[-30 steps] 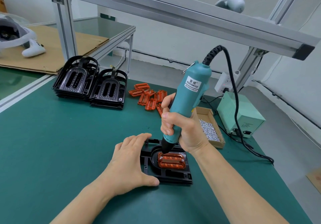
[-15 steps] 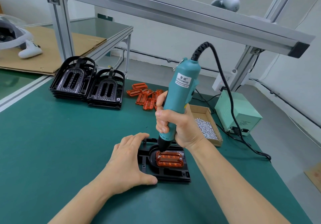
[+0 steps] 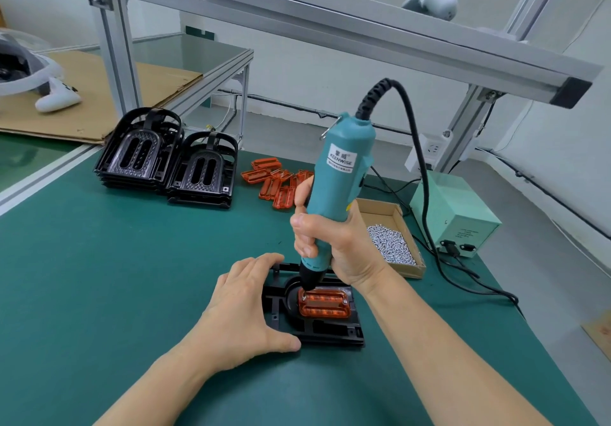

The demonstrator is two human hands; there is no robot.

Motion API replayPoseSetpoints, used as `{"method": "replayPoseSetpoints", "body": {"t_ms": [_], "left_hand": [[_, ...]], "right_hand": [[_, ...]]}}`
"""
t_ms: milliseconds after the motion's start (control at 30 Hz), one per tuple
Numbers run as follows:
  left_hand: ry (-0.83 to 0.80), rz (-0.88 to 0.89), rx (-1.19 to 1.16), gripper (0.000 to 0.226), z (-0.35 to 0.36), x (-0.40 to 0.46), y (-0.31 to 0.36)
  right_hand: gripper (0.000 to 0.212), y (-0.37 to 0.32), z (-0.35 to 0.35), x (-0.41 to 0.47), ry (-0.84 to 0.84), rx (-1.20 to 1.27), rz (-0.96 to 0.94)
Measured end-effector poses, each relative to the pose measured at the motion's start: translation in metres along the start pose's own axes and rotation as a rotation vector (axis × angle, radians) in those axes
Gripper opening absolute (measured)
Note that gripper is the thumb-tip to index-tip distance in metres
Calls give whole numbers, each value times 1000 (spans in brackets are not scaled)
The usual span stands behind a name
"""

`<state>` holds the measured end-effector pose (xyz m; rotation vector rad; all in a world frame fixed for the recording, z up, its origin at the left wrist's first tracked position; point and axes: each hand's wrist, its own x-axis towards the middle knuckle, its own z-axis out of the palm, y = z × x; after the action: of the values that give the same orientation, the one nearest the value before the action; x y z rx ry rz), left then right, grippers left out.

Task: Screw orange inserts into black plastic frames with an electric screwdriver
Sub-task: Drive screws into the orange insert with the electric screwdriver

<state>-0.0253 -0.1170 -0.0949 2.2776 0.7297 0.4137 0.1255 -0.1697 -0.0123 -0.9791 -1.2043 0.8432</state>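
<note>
At lower centre, one black frame (image 3: pixel 317 328) lies on the green surface (image 3: pixel 99 277) with one orange insert (image 3: pixel 324 303) seated in it. The left hand (image 3: pixel 244 310) lies flat, fingers straight, against the frame's left edge. The right hand (image 3: pixel 334 243) grips one teal screwdriver (image 3: pixel 340 181), tip on the insert's upper-left corner. Two stacks of frames (image 3: pixel 168 158) stand at upper left.

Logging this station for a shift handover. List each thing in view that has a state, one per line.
electric screwdriver: upright, tip on the insert's far left corner
right hand: grips the screwdriver
left hand: flat, fingers straight, steadying the frame's left edge
orange insert: seated in the frame
black frame: flat on the green mat
spare frames: stacked in two piles
spare inserts: loose heap
screw box: open, holding screws
</note>
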Motion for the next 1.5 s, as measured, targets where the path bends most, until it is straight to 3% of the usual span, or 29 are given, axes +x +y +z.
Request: {"method": "replayPoseSetpoints", "body": {"t_ms": [433, 633, 833, 933, 1000, 1267, 1500], "left_hand": [[-7, -34, 2, 113, 0, 1, -2], [-8, -36, 25, 114, -1, 3, 0], [8, -35, 35, 113, 0, 1, -1], [6, -44, 39, 114, 0, 0, -1], [9, -39, 41, 114, 0, 0, -1], [19, -27, 66, 112, -1, 0, 1], [34, -18, 68, 111, -2, -1, 3]], "right_hand": [[26, -2, 4, -3, -111, -19, 49], [23, -30, -15, 0, 271, 246, -89], [17, -69, -55, -7, 765, 69, -138], [25, -78, -81, -22, 954, 14, -18], [24, -80, -99, -36, 994, -42, 115], [31, -47, -139, -102, 769, -612, 763], [41, -16, -141, -120, 667, -1111, 1029]]}}
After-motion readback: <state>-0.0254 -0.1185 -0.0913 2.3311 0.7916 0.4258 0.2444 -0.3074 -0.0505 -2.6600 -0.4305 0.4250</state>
